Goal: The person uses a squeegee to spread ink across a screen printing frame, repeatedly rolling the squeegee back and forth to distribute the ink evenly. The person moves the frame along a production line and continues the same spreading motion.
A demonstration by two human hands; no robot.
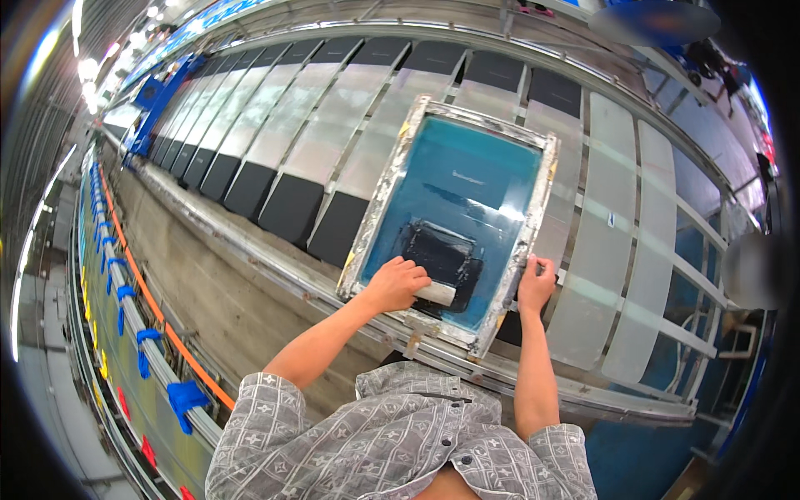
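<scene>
Printing workshop: framed screen (500,217), pallet row (304,112).

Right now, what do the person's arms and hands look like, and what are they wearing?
The left hand and right hand are bare, with no gloves. The forearms are uncovered too, and I see no watch. The short, loose sleeves belong to a grey shirt with pale checks and little shapes, plus dark buttons.

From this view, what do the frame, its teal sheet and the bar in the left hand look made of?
Frame: probably metal, dull; grey rails under whitish blotches. Teal sheet: perhaps coated mesh, glossy given its sheen; no weave resolves. Bar: wood or plastic, pale, smooth; grain unresolved, can't tell which.
</scene>
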